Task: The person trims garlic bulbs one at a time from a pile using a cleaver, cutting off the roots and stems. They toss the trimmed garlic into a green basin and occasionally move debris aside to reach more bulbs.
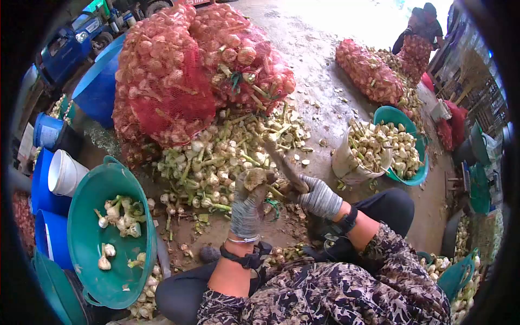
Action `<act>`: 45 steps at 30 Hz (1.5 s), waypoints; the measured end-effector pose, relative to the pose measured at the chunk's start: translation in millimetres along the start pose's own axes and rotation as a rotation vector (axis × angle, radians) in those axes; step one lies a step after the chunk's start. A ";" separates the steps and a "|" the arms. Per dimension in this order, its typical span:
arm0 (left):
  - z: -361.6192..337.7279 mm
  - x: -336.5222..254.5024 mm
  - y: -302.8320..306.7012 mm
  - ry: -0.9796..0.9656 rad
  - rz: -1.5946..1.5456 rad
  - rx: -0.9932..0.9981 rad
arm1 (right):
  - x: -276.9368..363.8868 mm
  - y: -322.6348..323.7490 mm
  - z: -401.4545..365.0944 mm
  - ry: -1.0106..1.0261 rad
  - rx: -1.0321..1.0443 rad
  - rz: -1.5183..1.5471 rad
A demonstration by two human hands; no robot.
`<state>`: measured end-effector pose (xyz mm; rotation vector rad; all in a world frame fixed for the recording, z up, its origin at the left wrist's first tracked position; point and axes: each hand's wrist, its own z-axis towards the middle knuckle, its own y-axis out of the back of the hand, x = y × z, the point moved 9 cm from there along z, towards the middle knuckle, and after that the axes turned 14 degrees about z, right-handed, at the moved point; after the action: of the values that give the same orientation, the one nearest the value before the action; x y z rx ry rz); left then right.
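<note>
In front of my body, my left hand (249,205), in a grey striped glove, is closed round a garlic bulb (255,179) with its stem pointing right. My right hand (319,198), gloved the same way, grips the handle of a curved tool (283,165); its blade end points up and left, above the bulb's stem. The two hands are apart, with the stem between them. Just beyond them lies a heap of loose garlic (208,168) with green stems.
Red mesh sacks (162,81) of garlic stand behind the heap. At left, a green basin (89,238) holds a few bulbs. A white bucket (349,172) and a teal basin (421,172), both with garlic, stand at right. A person (425,24) bends over sacks at the back right.
</note>
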<state>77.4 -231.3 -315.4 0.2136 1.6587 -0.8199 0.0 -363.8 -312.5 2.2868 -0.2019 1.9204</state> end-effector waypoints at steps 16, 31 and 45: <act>-15.5 68.8 92.8 -0.633 1.305 -0.153 | 56.8 -73.0 -18.9 0.266 0.192 -0.925; -57.5 47.1 93.1 0.042 0.364 -0.351 | -77.9 -28.4 67.4 -0.058 0.197 -0.879; -27.7 23.3 48.0 -0.516 1.446 -0.197 | -65.7 -75.7 51.8 -0.364 0.194 0.172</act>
<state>75.7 -185.8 -354.7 0.8417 0.7279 0.3802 53.7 -299.4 -388.1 2.8248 -0.2699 1.6392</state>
